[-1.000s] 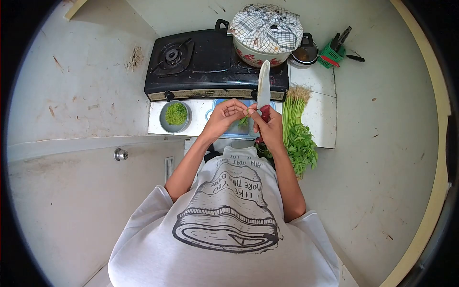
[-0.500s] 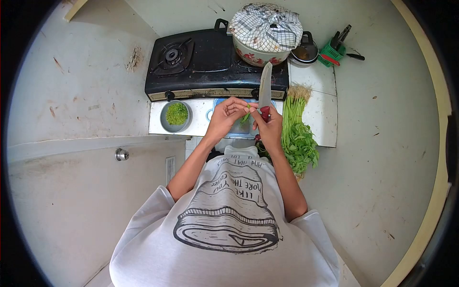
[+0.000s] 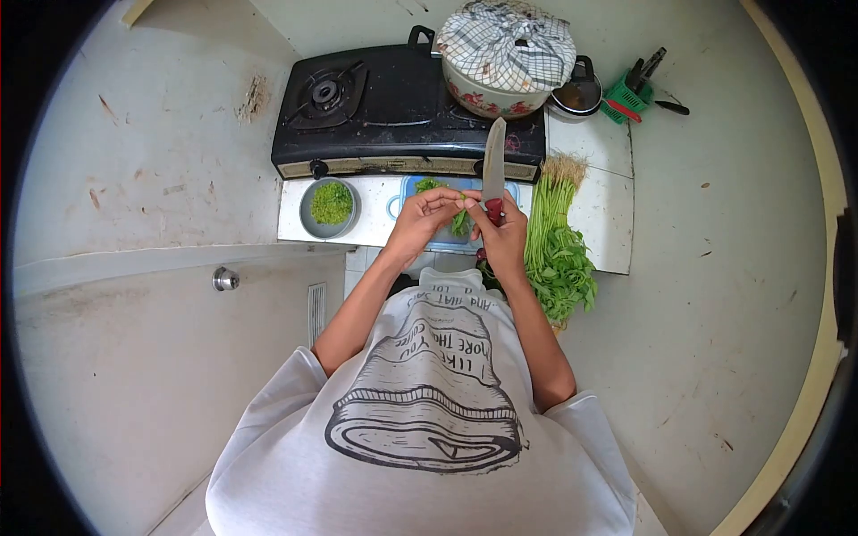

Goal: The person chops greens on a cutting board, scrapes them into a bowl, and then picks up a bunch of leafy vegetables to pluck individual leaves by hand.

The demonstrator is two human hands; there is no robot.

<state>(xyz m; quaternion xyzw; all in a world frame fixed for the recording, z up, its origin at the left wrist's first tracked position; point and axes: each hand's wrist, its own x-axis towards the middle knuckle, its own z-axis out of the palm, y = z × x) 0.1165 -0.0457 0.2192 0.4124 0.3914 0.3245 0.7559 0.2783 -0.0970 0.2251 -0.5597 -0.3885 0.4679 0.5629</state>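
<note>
My right hand [image 3: 504, 239] is closed around the red handle of a kitchen knife [image 3: 494, 165], whose blade points away from me toward the stove. The fingers of my left hand [image 3: 420, 221] pinch a small green sprig [image 3: 461, 221], its leaves hanging below. My right thumb meets the sprig from the other side. Both hands are over a blue cutting board [image 3: 409, 189], which they partly cover. Some cut greens [image 3: 428, 185] lie on the board behind my left hand. A grey bowl [image 3: 354, 217] of finely chopped greens [image 3: 332, 204] stands to the left.
To the right lies a leafy bunch of greens [image 3: 560, 259], roots toward the back. Behind the board is a black gas stove [image 3: 393, 134] bearing a cloth-covered pot [image 3: 487, 96]. A smaller lidded pot [image 3: 576, 98] and a green basket of utensils [image 3: 618, 94] stand farther right.
The view has shifted slightly, and more greens on the cutting board show behind my left hand. The sprig and the knife stay in my hands, nearly in place.
</note>
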